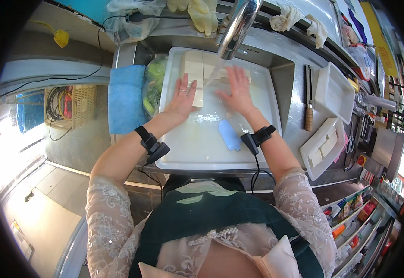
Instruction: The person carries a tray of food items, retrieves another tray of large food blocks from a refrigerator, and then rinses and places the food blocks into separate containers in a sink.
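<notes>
A large white tray [178,157] lies across the sink with water in it. Pale blocks that look like tofu [193,62] sit in its far part, and a stream of water falls among them from the chrome faucet [240,30]. My left hand [181,103] rests against the left blocks, fingers stretched out. My right hand [239,90], slightly blurred, is spread beside the right-hand blocks [216,74]; whether it touches them I cannot tell. Neither hand grips anything. Between my wrists, a light blue scraper [229,134] lies flat in the tray.
Left of the tray are a blue cloth [126,99] and bagged green vegetables [154,83]. On the right stand a wooden-handled knife [309,99], a white bin [334,90] and another bin [310,167] holding pale blocks. Yellow gloves [203,16] hang behind the sink.
</notes>
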Available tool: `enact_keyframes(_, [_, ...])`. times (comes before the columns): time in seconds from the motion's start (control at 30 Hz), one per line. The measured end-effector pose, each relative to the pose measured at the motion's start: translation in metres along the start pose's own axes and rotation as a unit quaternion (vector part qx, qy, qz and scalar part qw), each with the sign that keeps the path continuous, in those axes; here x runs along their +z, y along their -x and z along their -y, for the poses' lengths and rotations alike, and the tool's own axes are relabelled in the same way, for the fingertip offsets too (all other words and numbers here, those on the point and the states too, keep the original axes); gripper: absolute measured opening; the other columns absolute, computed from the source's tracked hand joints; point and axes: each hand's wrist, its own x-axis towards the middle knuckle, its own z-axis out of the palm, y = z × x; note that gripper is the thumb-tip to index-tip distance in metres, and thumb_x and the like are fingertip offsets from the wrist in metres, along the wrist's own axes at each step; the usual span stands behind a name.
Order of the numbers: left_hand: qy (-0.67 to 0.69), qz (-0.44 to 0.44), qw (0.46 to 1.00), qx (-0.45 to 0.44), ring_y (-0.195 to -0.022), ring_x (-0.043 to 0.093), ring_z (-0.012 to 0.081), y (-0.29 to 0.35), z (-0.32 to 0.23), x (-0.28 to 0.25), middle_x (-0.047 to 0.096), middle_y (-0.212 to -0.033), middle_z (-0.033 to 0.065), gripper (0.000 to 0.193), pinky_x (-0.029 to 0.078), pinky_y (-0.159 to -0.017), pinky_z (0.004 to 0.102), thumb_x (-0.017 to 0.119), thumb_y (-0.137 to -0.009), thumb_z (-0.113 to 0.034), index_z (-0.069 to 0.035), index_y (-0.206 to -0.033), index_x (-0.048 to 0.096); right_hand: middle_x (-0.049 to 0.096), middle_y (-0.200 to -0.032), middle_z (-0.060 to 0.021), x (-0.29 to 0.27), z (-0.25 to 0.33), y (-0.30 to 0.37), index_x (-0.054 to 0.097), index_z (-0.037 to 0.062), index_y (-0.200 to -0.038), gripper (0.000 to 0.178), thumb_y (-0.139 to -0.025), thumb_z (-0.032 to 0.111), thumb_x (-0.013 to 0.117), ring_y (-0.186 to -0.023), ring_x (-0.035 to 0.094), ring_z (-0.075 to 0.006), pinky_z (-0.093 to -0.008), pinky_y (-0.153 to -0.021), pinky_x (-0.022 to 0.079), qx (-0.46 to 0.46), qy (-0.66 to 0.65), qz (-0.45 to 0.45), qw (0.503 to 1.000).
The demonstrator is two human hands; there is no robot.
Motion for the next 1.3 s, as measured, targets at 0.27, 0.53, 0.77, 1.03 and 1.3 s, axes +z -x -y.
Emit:
enact_keyframes(0.27, [-0.013,0.030,0.999,0.015,-0.141,0.005,0.0441,0.016,-0.010,-0.036,0.000,-0.153,0.0216,0.086,0.026,-0.113,0.0433,0.074,-0.077,-0.020,-0.014,-0.146,0.024,0.019,-0.147,-0.0324,0.021,-0.053,-0.019,0.026,0.0034,-0.143,0.083,-0.082,0.042,0.065,-0.138,0.013,-0.0483,-0.0597,-0.110,0.013,0.107,0.023,0.072,0.991])
enact_keyframes(0.53, [-0.032,0.015,0.999,0.037,-0.140,0.017,0.0362,0.043,0.005,-0.050,0.019,-0.151,0.0183,0.077,0.024,-0.114,0.0407,0.072,-0.077,-0.013,-0.007,-0.141,0.031,0.028,-0.139,-0.0384,0.048,-0.066,-0.050,0.031,-0.0011,-0.140,0.079,-0.084,0.046,0.060,-0.135,0.022,-0.0483,-0.0601,-0.109,0.016,0.084,0.037,0.033,0.995])
enact_keyframes(0.77, [0.001,-0.041,0.996,0.082,-0.135,0.029,0.0347,0.046,0.013,-0.042,0.031,-0.145,0.0173,0.072,0.027,-0.112,0.0400,0.069,-0.076,-0.007,-0.005,-0.139,0.034,0.026,-0.141,-0.0370,0.058,-0.068,-0.063,0.025,0.0009,-0.143,0.084,-0.084,0.051,0.059,-0.134,0.023,-0.0497,-0.0578,-0.109,0.020,0.103,0.080,0.025,0.991])
enact_keyframes(1.03, [0.009,-0.055,0.994,0.090,-0.133,0.032,0.0341,0.047,0.017,-0.038,0.034,-0.143,0.0162,0.071,0.029,-0.111,0.0395,0.068,-0.075,-0.005,-0.004,-0.138,0.036,0.028,-0.143,-0.0305,0.031,-0.038,-0.051,0.031,0.0005,-0.140,0.080,-0.082,0.041,0.066,-0.126,0.036,-0.0452,-0.0534,-0.101,0.034,0.207,0.124,0.044,0.970])
enact_keyframes(1.3, [0.005,-0.061,0.994,0.091,-0.132,0.033,0.0345,0.046,0.018,-0.036,0.035,-0.143,0.0163,0.071,0.030,-0.110,0.0400,0.069,-0.074,-0.004,-0.004,-0.137,0.036,0.043,-0.136,-0.0269,0.045,0.015,-0.022,0.026,-0.0105,-0.140,0.081,-0.079,0.022,0.070,-0.123,0.046,-0.0300,-0.0326,-0.101,0.038,0.294,-0.521,0.054,0.800])
